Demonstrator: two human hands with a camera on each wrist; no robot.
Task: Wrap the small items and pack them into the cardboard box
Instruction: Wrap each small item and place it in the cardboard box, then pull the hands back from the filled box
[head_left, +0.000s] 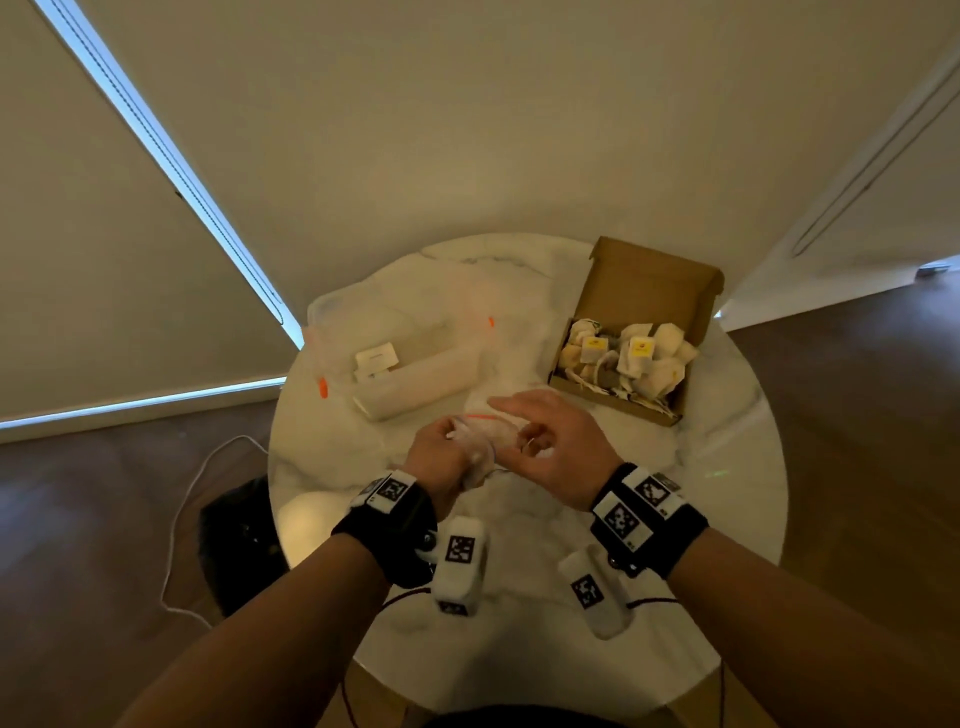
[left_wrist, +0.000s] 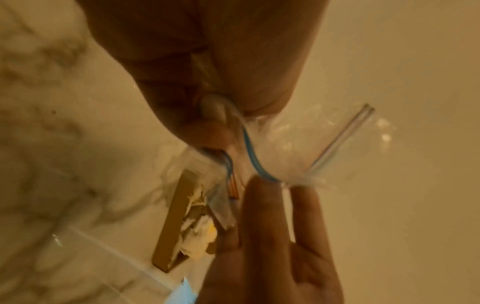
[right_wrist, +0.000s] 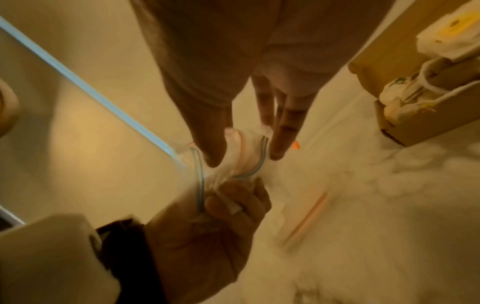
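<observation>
Pinching zip bag (head_left: 480, 441) with left hand (head_left: 435, 457), right hand (head_left: 550, 441); risks slipping, tearing, spilling onto desk (head_left: 519, 649).

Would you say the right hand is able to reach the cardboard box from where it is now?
Probably yes: the cardboard box sits open just beyond the right hand, nothing between, though that hand holds the zip bag.

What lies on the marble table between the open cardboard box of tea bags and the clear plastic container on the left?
In the head view, between the cardboard box and the clear plastic container lies bare marble table, partly covered by hazy clear plastic.
</observation>
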